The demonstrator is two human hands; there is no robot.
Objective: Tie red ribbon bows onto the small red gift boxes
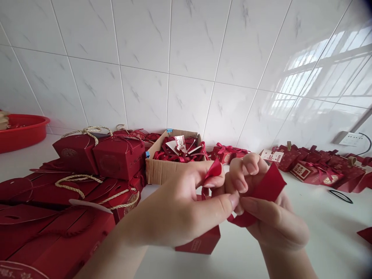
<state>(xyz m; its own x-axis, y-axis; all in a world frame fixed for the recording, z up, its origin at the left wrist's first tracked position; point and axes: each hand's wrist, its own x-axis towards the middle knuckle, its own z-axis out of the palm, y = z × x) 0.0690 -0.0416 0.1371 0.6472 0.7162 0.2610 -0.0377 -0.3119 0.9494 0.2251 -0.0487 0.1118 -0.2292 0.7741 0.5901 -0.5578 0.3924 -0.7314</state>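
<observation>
Both of my hands are close together above the white table, fingers bent around one red ribbon (269, 184). My left hand (180, 207) pinches part of the ribbon, and a short end sticks up between its fingers. My right hand (276, 221) grips the wider end, which spreads across its palm and points up to the right. A loop of the ribbon hangs below the fingertips. Under the hands stands a small dark red gift box (200, 242), its upper part mostly hidden by my left hand. I cannot tell whether the ribbon is attached to the box.
Red gift boxes with rope handles (119, 155) are stacked at left. Behind my hands, a cardboard box (165, 172) holds ribbons and cards. More small red boxes (316, 172) line the wall at right, near a black loop (341, 196). A red basin (23, 131) stands far left.
</observation>
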